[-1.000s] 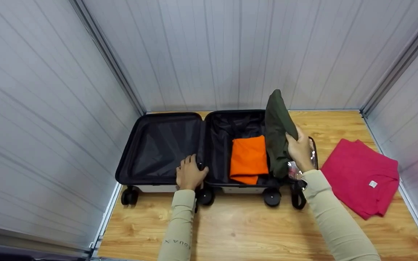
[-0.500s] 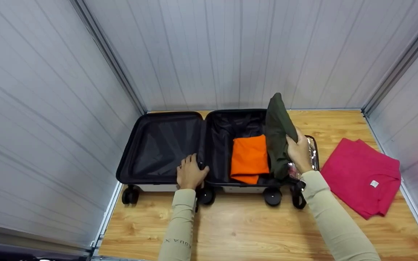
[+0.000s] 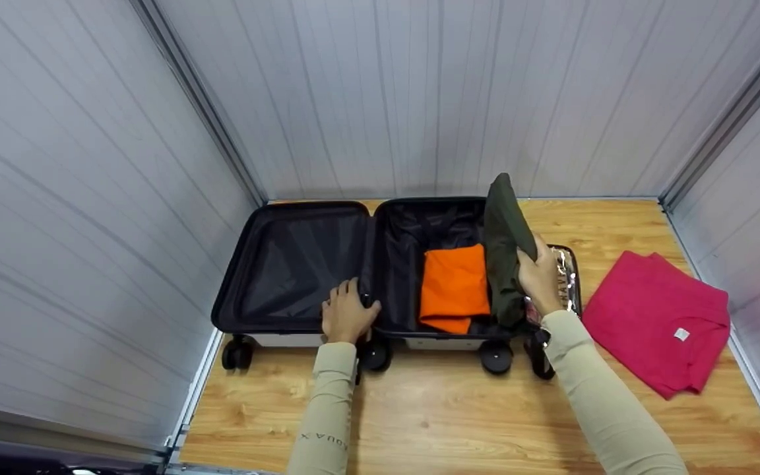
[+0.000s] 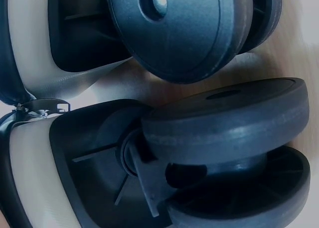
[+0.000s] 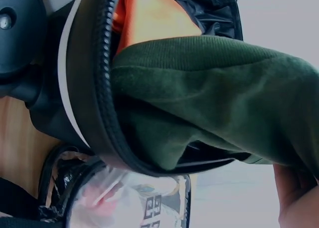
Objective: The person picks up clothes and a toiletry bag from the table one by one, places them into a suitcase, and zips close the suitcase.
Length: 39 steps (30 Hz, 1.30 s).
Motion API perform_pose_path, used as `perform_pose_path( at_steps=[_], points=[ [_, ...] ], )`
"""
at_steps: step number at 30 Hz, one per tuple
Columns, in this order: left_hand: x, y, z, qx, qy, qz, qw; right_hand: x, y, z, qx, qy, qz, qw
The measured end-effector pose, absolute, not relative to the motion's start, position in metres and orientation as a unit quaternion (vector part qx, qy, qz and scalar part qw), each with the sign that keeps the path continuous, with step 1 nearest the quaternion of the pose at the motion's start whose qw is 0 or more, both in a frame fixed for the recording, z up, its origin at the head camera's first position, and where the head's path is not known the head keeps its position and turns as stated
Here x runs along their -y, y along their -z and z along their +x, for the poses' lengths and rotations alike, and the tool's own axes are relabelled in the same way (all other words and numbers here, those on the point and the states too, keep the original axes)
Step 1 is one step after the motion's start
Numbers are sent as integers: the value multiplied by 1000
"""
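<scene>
A folded dark green garment [image 3: 508, 257] with a ribbed edge stands tilted along the right side of the open suitcase [image 3: 274, 326]. My right hand [image 3: 539, 277] grips its right side, thumb toward the suitcase. In the right wrist view the lower part of the garment [image 5: 209, 96] lies inside the zipped rim, and only part of the hand [image 5: 299, 203] shows. To its left in the same half lies a folded orange cloth [image 3: 454, 287]. My left hand [image 3: 347, 313] rests on the suitcase's front edge near the hinge, fingers extended and thumb spread.
A clear bag with black trim [image 3: 568, 277] stands right of the suitcase, partly behind my right hand. A folded pink garment [image 3: 657, 316] with a white tag lies on the wood floor farther right. Black wheels [image 4: 229, 123] project from the suitcase's front. Grey panel walls [image 3: 419, 99] enclose the floor.
The green garment's raised top end has come down slightly, and my right hand has shifted a little left, showing more of the clear bag. My left hand stays on the edge.
</scene>
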<state>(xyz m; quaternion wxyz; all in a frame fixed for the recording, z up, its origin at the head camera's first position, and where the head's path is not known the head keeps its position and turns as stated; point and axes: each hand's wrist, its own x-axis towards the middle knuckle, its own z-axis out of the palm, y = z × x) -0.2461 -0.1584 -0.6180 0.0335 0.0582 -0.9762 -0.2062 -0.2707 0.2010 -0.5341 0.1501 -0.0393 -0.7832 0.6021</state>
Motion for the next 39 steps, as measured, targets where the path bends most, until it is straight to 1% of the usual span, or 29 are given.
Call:
perform_pose_path(
  at_steps=[5,9,18,29,35,39],
  points=[
    [158,619,-244,975,210,57,37,-202,557,-281,803,-572,-54,157],
    [157,620,-244,976,207,59,38,-198,559,-283,800,-576,-53,162],
    [159,620,-245,976,204,61,33,-184,557,-286,787,-595,-50,153],
    [159,618,-245,976,204,63,31,-162,560,-289,817,-550,-54,165],
    [159,618,-245,977,201,63,29,-153,565,-289,809,-569,-20,147],
    [159,618,-245,977,201,61,32,-148,568,-291,828,-544,-14,140]
  ],
)
